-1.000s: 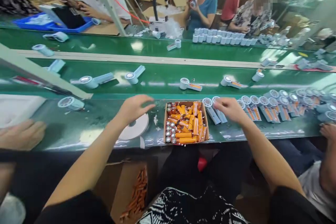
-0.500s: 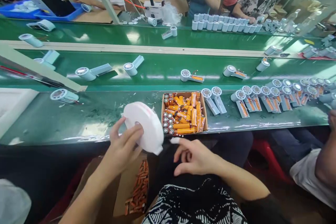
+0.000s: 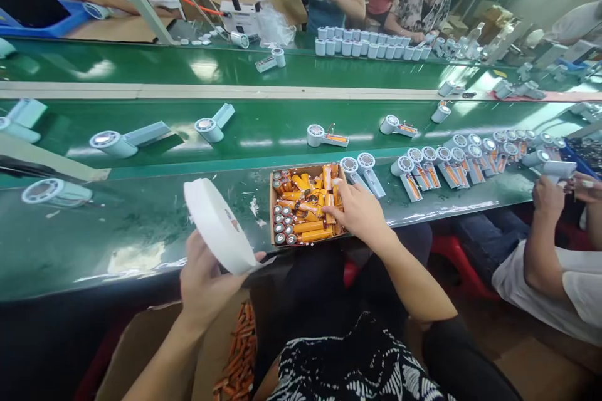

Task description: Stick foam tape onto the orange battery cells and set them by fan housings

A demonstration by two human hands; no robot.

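The left hand has its grip curled around one white roll of tape, tilted up above the table's near edge, its loose end trailing near the thumb. The right hand reaches into one cardboard box of orange batteries, thumb and forefinger parted at its right side; whether that grip has hold of a battery, I cannot tell. About eight batteries stand on end in the near left corner; the rest are too jumbled to count. The box sits on the table. Just to its right lie two pale blue fans; one more fan lies far left, and a crowded cluster spreads right. On the nearer green belt lie six fans. Below the table, a second box holds more batteries, uncountable.
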